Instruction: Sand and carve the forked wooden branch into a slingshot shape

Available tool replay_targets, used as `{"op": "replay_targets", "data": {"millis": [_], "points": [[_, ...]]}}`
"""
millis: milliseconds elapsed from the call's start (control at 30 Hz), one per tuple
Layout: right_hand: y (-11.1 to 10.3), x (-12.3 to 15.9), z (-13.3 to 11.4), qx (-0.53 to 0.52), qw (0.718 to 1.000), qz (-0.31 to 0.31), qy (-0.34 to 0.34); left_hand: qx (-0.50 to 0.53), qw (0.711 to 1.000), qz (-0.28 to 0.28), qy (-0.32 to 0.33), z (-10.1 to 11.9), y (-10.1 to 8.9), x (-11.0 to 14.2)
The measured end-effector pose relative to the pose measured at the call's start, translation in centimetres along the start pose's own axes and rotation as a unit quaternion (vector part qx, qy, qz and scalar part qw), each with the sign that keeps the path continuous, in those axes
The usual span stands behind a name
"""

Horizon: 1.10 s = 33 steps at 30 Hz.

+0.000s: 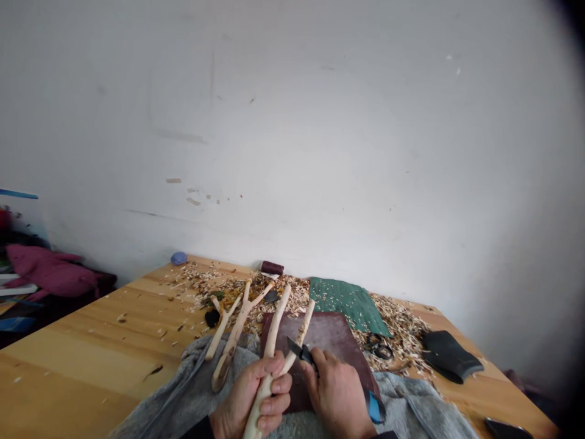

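My left hand (262,393) is wrapped round the lower stem of a peeled forked branch (276,326), whose two prongs point up and away from me. In my right hand (336,387) is a knife (300,352) with a dark handle. Its blade lies against the right prong, just above the fork. Darker patches show on that prong above the blade. Two more peeled forked branches, a larger one (238,332) and a smaller one (222,329), lie to the left of my left hand. Beneath my hands is a dark red mat (326,329).
Wood shavings (397,323) cover the back of the wooden table (105,341). A green cloth (345,299), black scissors (379,347), a dark fabric piece (450,353), a dark red roll (272,267) and a purple ball (178,258) lie there. A grey towel (178,390) hangs over the near edge.
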State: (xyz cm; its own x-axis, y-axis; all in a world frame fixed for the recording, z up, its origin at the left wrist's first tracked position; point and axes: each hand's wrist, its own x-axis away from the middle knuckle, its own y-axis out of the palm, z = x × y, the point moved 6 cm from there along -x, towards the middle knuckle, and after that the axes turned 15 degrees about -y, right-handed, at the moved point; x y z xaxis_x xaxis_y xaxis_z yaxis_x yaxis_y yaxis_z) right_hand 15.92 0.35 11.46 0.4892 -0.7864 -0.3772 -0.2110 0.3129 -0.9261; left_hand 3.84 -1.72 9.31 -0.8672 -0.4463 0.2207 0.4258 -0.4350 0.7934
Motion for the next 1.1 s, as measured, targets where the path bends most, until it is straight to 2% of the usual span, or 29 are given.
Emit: {"op": "replay_targets", "data": {"millis": [100,233,267,367,433,600,667,867,1100], "points": [[0.0,-0.1,-0.1,0.013,1.0,0.001,0.005,-0.003,1.0,0.0,-0.019,0.0,0.1,0.1],[0.2,-0.3,0.4,0.018,0.999,-0.006,0.03,0.0,0.999,0.049,-0.011,-0.2,-0.7,0.0],[0.3,-0.4,0.6,0.019,0.999,-0.007,0.038,-0.029,0.997,0.056,-0.052,-0.8,-0.7,-0.2],[0.6,-0.5,1.4,0.021,0.998,-0.004,0.053,-0.012,0.992,0.119,0.028,-0.5,-1.5,-0.2],[0.7,-0.6,1.6,0.011,0.999,0.009,0.042,-0.007,0.989,0.139,0.058,-0.4,-1.6,-0.2],[1.1,-0.3,0.7,-0.03,0.999,0.023,-0.037,-0.012,0.983,0.155,0.094,0.1,-1.3,0.1],[1.1,-0.2,0.3,-0.024,0.998,0.025,-0.047,-0.006,0.982,0.157,0.105,0.2,-1.1,0.3],[0.5,0.0,0.2,-0.011,0.999,0.024,-0.024,-0.025,0.987,0.14,0.082,0.0,-0.5,0.1],[0.2,-0.2,0.0,0.003,1.0,-0.004,0.01,-0.017,0.983,0.158,0.09,0.1,-0.7,0.0]]}}
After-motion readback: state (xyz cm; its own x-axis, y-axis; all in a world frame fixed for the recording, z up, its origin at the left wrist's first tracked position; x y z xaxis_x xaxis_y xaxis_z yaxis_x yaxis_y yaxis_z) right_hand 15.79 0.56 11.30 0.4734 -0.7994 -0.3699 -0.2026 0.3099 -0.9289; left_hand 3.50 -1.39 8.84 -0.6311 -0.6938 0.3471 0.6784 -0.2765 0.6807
